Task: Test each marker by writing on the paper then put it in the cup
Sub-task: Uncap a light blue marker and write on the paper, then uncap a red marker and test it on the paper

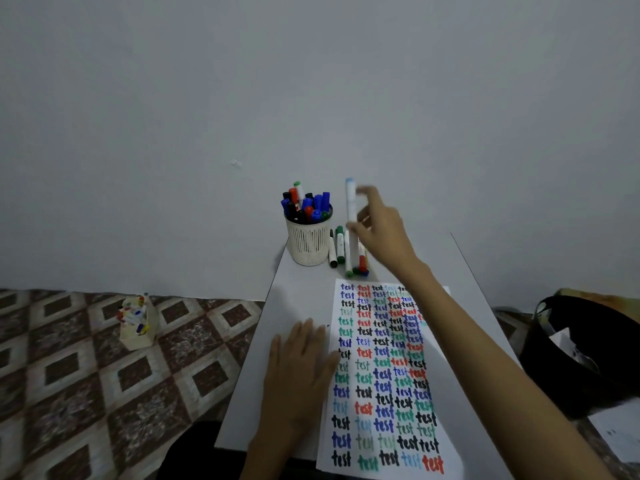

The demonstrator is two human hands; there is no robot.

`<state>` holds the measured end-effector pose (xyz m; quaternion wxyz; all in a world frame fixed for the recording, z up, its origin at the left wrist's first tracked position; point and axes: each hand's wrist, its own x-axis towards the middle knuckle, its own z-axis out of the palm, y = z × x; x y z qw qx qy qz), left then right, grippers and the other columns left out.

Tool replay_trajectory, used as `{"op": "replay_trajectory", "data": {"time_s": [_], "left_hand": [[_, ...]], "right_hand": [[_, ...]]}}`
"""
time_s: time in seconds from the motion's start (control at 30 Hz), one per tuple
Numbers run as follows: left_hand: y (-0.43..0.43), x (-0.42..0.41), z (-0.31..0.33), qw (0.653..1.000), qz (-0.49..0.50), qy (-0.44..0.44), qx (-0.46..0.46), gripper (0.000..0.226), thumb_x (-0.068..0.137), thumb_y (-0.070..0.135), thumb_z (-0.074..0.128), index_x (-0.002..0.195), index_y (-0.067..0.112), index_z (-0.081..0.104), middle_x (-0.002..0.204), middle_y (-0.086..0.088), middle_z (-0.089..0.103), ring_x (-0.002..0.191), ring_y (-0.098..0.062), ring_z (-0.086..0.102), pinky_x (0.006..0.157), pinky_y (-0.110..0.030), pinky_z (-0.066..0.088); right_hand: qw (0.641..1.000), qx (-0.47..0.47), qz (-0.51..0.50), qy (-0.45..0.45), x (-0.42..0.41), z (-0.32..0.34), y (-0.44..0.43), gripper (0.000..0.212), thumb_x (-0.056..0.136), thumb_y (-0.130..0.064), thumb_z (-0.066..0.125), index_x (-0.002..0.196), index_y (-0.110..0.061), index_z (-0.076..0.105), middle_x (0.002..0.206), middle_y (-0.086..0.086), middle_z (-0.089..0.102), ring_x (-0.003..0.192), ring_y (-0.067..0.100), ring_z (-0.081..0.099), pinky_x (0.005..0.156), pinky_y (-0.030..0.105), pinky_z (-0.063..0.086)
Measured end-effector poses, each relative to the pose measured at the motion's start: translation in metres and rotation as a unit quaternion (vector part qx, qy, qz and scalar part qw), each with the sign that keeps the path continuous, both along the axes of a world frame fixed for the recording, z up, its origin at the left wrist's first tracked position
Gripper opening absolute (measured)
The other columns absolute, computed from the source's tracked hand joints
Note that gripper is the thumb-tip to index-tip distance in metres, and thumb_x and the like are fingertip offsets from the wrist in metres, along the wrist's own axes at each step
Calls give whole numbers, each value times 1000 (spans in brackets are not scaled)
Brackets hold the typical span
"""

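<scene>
Two bare hands work over a narrow white table [298,292]. The right hand [381,233] is raised at the far end, its thumb and fingers pinched around the lower barrel of a white marker with a light blue cap [350,202], which stands nearly upright with the cap on top. It is held in the air just to the left of that hand's fingertips and to the right of the white mesh cup [309,242], apart from the rim. The cup is already crowded with blue, black, red and green capped markers [306,204]. Directly below the right hand, a small cluster of loose markers [341,249] lies on the table beside the cup's base, partly hidden by the hand and the held marker.

The left hand [301,372] lies flat, palm down, fingers spread and holding nothing; its thumb side rests on the left edge of the paper [381,375]. The sheet, covered in rows of the word "test" in black, blue, red and green, stretches from between the hands toward the viewer, and the right forearm crosses over its upper right part.

Left of the left hand, down on the patterned floor [104,358], stands a pale box of more markers [136,320]. Right of the right arm sits a black bin [585,355].
</scene>
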<state>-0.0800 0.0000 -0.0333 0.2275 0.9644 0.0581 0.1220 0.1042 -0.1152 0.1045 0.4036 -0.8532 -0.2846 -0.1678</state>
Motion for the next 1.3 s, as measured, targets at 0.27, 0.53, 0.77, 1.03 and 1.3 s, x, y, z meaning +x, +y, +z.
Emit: {"op": "replay_trajectory", "data": {"time_s": [0.27,0.53,0.77,1.03,1.3], "left_hand": [[-2,1,8,999,9,46,22,88,72,74,-17,147,38,10,156,14,0,137,4,-14,110,-29,-20],[0,6,8,998,14,51,21,94,68,77,-20,146,40,17,156,17,-1,131,8,-19,108,-25,-23],[0,5,7,999,16,47,17,94,68,77,-21,145,41,18,155,20,0,132,9,-17,110,-26,-21],[1,4,5,999,8,37,5,90,72,77,-15,145,39,19,155,18,3,138,5,-10,113,-29,-16],[1,4,7,999,11,37,8,84,73,75,-11,145,40,17,154,20,3,134,9,-12,111,-26,-19]], "right_hand": [[984,162,-15,-77,50,44,50,76,86,0,61,149,-23,25,69,2,58,64,21,64,65,32,56],[998,44,1,-47,78,3,86,49,85,-1,56,128,-21,45,82,9,65,71,24,62,68,44,54],[998,-20,9,-65,87,-11,93,34,95,-10,49,125,-16,63,104,11,54,105,22,46,79,35,45],[992,102,-44,54,102,-21,43,39,96,-5,45,131,-19,54,114,10,57,93,15,53,83,28,47],[947,-103,-101,289,102,-71,3,31,81,-24,73,104,-10,59,93,5,58,85,22,56,79,37,52]]}}
